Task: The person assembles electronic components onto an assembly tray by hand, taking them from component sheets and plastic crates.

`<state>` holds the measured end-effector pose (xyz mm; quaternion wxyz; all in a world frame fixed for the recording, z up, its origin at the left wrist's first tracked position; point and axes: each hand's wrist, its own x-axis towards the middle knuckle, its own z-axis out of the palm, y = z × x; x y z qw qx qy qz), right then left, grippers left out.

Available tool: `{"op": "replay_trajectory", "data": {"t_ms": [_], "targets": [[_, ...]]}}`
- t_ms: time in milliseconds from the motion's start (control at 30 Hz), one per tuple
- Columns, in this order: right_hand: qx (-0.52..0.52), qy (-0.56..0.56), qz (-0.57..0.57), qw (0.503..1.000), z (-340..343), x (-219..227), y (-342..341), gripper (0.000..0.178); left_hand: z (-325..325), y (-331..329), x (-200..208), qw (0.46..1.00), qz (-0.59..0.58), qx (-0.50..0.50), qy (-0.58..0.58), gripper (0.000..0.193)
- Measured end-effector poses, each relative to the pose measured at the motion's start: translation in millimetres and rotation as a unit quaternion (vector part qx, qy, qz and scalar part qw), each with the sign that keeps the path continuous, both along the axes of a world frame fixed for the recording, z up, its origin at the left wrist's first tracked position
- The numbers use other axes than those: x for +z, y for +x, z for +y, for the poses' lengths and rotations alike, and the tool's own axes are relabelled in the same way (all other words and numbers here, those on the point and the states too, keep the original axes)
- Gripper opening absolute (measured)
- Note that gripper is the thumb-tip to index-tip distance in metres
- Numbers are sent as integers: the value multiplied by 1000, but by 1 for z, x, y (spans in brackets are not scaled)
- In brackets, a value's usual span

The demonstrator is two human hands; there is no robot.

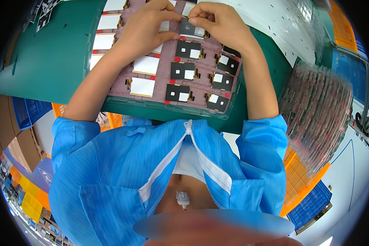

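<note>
A clear tray [160, 104] lined with pinkish material holds rows of small flat panels. White panels [142, 87] fill the left columns, and panels covered with black sheets [177, 93] fill the right ones. Over a panel at the far middle, my right hand [222, 23] pinches the upper edge of a dark grey sheet [187, 28] between thumb and finger. From the left, my left hand [145, 28] reaches to the same panel. Its forefinger is by the sheet's upper left corner, and its thumb lies apart near a red tab [182, 38]. Hand and wrist partly cover the white panels.
The tray lies on a green mat [49, 61]. At the right stands a tall stack of clear trays [315, 110] beside a white sheet [279, 24] scattered with dark bits. An orange crate [295, 176] and blue crates [313, 207] sit lower right; cardboard boxes [24, 151] are left.
</note>
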<state>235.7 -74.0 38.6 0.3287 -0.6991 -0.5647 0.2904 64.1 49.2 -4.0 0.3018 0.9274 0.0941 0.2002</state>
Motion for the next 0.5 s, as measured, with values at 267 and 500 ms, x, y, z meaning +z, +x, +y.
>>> {"op": "replay_trajectory", "data": {"t_ms": [267, 500], "targets": [[-12, -32, -16, 999, 0, 3, -1, 9, 3, 10, -5, 933, -304, -146, -123, 34], [-13, -32, 3, 999, -1, 1, 0, 10, 3, 8, -8, 933, -292, -145, -153, 34]]}}
